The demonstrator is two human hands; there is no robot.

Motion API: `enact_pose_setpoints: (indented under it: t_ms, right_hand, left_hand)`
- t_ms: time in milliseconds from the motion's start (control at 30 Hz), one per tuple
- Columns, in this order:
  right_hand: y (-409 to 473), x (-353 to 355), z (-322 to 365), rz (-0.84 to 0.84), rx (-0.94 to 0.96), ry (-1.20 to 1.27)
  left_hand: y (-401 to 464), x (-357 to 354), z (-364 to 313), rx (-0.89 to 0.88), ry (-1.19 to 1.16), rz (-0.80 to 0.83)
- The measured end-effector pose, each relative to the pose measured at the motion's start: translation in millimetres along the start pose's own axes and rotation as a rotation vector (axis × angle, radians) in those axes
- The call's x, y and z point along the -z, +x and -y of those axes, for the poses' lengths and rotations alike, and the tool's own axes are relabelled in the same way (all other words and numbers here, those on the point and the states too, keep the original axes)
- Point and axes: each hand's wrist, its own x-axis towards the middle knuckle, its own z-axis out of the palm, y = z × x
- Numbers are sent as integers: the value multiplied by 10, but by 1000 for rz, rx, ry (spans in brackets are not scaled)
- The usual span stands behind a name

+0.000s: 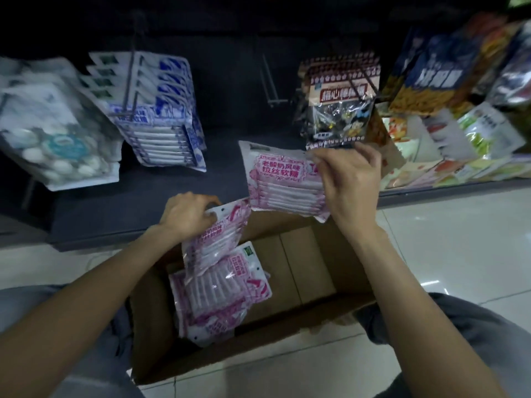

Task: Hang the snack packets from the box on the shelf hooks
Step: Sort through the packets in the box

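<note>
While the right hand (349, 179) gripped a pink snack packet (283, 182) raised toward the bare shelf hook (270, 81), the left hand (186, 215) pinched the top of a second packet (214, 242) lifted from the box (310, 271). Several pink packets (218, 300) remained inside and none appeared hung, so the task looked barely begun.

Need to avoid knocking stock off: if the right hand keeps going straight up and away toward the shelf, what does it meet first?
Probably the dark candy packet hanging directly beyond the right hand, which grips a pink packet. Depth is unclear.
</note>
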Motion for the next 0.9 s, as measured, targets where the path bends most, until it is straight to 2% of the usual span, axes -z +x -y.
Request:
enact_pose_setpoints:
  t_ms: [133,267,433,533,633,767,900]
  right_hand:
    - [328,-260,18,-82,3,35]
    - [508,-502,-4,-113,-27,104]
    - [614,-576,-69,-369,-104,119]
    - [555,-560,-123,-417,-122,93]
    - [436,-613,-153,-306,-111,56]
    - [334,-817,-155,-17,-221,104]
    - [491,-950,-181,181,-355,222]
  left_hand:
    - [-31,187,108,17,-95,-93]
    - [-54,311,134,-25,-98,-97]
    - [-122,435,267,20,-97,-86]
    - [-159,453,354,48,-87,-77]
    - [-186,468,379,50,-30,-50]
    - [-199,435,315,-65,43,-25]
    - [-142,431,167,-194,44,-105]
